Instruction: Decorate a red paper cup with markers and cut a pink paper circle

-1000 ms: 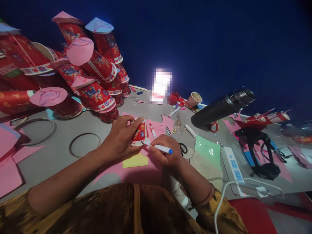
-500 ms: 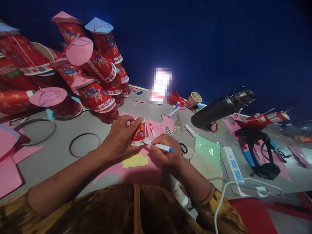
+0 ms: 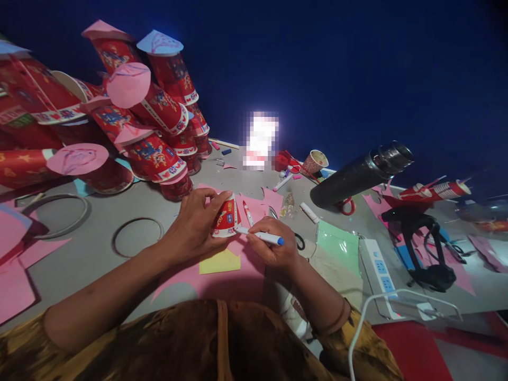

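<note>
My left hand (image 3: 200, 217) is closed around a small red and white paper cup (image 3: 229, 214) that lies tilted over the pink paper. Between the fingers of my right hand (image 3: 273, 241) is a white marker with a blue end (image 3: 265, 236). The marker's tip meets or nearly meets the cup's white patterned rim; I cannot tell if it touches. Below the cup lies a yellow paper piece (image 3: 220, 262) on a large pink sheet (image 3: 234, 286). Just beyond my right hand are a red and white pen (image 3: 247, 213) and scissors, partly hidden.
Stacked red paper cups (image 3: 159, 153) with paper cone tops crowd the left. A dark flask (image 3: 359, 174) leans at the right, near a green sheet (image 3: 338, 246), a power strip (image 3: 379, 278) with a white cable, and black straps (image 3: 420, 248). Two rings, one (image 3: 137, 237) nearer, lie left.
The marker and my right hand have shifted very slightly to the right along the cup's rim. My left hand keeps its hold on the cup.
</note>
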`<state>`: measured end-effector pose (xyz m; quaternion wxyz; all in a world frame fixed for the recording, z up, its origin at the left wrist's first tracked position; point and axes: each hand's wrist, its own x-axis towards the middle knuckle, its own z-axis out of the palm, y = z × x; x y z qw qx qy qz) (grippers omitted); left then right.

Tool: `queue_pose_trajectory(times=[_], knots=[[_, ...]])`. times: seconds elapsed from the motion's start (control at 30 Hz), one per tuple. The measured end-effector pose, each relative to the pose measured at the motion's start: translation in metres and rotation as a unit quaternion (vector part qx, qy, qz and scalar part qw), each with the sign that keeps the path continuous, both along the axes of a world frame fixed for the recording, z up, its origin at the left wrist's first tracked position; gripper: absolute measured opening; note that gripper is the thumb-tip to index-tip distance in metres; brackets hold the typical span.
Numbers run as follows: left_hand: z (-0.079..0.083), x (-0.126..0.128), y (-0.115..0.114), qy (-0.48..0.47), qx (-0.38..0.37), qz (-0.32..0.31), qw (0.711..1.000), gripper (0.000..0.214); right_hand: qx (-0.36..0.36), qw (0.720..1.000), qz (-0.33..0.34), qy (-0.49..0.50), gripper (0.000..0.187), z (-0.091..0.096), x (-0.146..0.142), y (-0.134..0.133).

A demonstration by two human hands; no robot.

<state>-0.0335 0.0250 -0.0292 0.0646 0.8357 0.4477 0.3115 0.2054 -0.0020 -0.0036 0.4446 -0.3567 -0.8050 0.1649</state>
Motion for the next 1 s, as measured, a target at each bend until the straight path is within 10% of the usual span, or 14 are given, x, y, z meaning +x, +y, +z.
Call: queue_pose_trajectory(times=[1.0], knots=[[-0.0004,0.0016,0.0013,-0.013,-0.008,0.000,1.000,0.083,0.037,0.999,-0.018,0.020,0.008,0.0038,-0.0008,0.0010]])
